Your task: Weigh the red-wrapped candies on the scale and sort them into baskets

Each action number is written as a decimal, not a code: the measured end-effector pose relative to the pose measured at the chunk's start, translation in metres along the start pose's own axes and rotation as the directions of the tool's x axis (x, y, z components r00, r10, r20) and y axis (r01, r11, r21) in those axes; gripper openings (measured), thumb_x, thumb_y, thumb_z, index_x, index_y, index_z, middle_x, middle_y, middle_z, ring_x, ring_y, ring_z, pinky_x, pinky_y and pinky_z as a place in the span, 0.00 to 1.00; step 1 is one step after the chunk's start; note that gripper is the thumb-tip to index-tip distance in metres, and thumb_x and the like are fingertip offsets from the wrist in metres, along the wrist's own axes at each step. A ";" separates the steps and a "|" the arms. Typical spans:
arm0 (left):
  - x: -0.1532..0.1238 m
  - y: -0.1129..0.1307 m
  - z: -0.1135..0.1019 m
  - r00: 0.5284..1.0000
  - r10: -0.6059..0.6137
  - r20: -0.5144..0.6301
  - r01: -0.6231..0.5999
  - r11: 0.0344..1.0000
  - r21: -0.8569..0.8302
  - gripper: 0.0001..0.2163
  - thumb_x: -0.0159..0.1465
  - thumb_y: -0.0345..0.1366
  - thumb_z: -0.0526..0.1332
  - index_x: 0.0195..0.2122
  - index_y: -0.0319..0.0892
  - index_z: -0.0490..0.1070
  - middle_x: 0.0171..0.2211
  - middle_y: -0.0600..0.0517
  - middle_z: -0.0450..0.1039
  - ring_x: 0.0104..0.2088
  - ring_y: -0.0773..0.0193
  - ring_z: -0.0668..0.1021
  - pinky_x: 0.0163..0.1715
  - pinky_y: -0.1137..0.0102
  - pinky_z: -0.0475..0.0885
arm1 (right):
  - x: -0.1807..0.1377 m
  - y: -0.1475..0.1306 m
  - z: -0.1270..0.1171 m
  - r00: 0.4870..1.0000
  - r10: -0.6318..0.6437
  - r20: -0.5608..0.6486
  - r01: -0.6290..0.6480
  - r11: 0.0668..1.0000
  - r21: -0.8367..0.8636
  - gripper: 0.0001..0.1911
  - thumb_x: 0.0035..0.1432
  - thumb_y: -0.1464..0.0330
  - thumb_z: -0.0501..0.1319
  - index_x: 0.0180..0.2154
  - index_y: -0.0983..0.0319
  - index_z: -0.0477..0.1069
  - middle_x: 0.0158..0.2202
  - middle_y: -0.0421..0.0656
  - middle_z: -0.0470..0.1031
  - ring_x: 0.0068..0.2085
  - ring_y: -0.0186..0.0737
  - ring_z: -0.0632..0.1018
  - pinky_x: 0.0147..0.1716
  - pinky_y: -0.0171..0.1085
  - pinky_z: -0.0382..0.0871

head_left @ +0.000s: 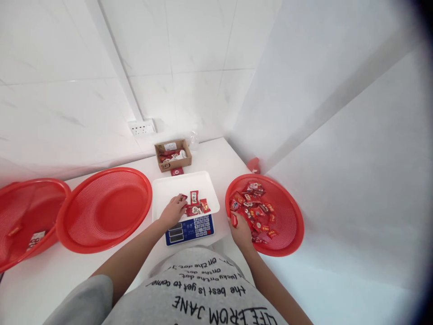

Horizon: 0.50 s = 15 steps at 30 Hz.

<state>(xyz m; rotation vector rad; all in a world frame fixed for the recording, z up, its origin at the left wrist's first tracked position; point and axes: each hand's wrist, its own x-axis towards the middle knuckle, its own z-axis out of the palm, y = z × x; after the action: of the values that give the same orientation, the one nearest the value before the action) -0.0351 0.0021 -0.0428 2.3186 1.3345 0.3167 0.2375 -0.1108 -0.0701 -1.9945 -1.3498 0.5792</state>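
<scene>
My left hand (173,211) is over the white weighing tray (165,186), its fingers closed on a dark red wrapped candy (183,197). Several more red candies lie on the tray beside it, among them an upright one (194,197) with a white label. Under the tray sits a scale with a blue keypad panel (190,229). At the left rim of the right-hand red basket (297,216), my right hand (242,232) grips a small red wrapped candy (234,220). Many red candies (253,210) fill the left part of that basket.
A red basket (104,210) stands left of the scale, and another red basket (50,185) at far left holds a few packets. Behind the tray is a cardboard box (164,166) with red packets, a dark red packet (177,171) in front. A wall socket (142,128) is above.
</scene>
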 end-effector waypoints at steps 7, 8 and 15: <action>-0.006 -0.011 -0.008 0.988 -0.123 -0.090 0.120 0.992 -0.041 0.11 0.61 0.33 0.52 0.35 0.43 0.74 0.55 0.46 0.64 0.56 0.54 0.66 0.54 0.60 0.64 | 0.001 0.000 0.000 1.000 0.011 -0.004 -0.011 0.999 0.030 0.23 0.54 0.57 0.53 0.47 0.63 0.69 0.46 0.51 0.73 0.48 0.47 0.71 0.50 0.46 0.62; -0.008 -0.016 -0.012 0.983 -0.130 -0.126 0.125 0.991 -0.048 0.11 0.61 0.33 0.52 0.35 0.42 0.74 0.54 0.46 0.64 0.55 0.55 0.66 0.54 0.61 0.64 | 0.001 0.000 -0.001 1.000 0.009 -0.006 -0.008 0.999 0.032 0.23 0.54 0.57 0.53 0.47 0.63 0.69 0.46 0.51 0.73 0.48 0.48 0.71 0.50 0.46 0.62; -0.034 -0.062 -0.058 0.865 -0.303 -0.401 0.327 0.945 -0.007 0.12 0.61 0.33 0.50 0.37 0.41 0.74 0.53 0.44 0.66 0.53 0.54 0.68 0.55 0.60 0.62 | -0.001 -0.003 -0.002 1.000 0.009 -0.005 -0.009 1.000 0.017 0.23 0.55 0.57 0.53 0.47 0.62 0.69 0.46 0.50 0.73 0.48 0.47 0.72 0.49 0.46 0.63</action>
<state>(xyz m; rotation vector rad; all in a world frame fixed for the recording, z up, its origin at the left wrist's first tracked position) -0.1231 0.0146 -0.0215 2.1014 1.9155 0.6743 0.2363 -0.1111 -0.0666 -1.9878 -1.3291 0.5876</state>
